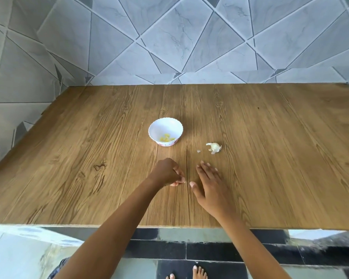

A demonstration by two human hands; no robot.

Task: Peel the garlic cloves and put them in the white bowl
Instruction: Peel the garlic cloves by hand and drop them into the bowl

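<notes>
The white bowl (170,125) stands at the middle of the wooden table (270,158) and holds several peeled yellowish cloves (166,139). To its right lies a piece of garlic (214,147) still in its papery skin, with a small skin flake (198,151) beside it. My left hand (166,171) hovers in front of the bowl, its fingers curled with thumb and fingertips together; I see nothing between them. My right hand (209,185) lies flat with straight, spread fingers on the table, just short of the garlic piece.
The table's near edge (169,226) runs across the lower view, with bare feet (197,272) on a dark tiled floor below it. A tiled wall stands behind and to the left of the table.
</notes>
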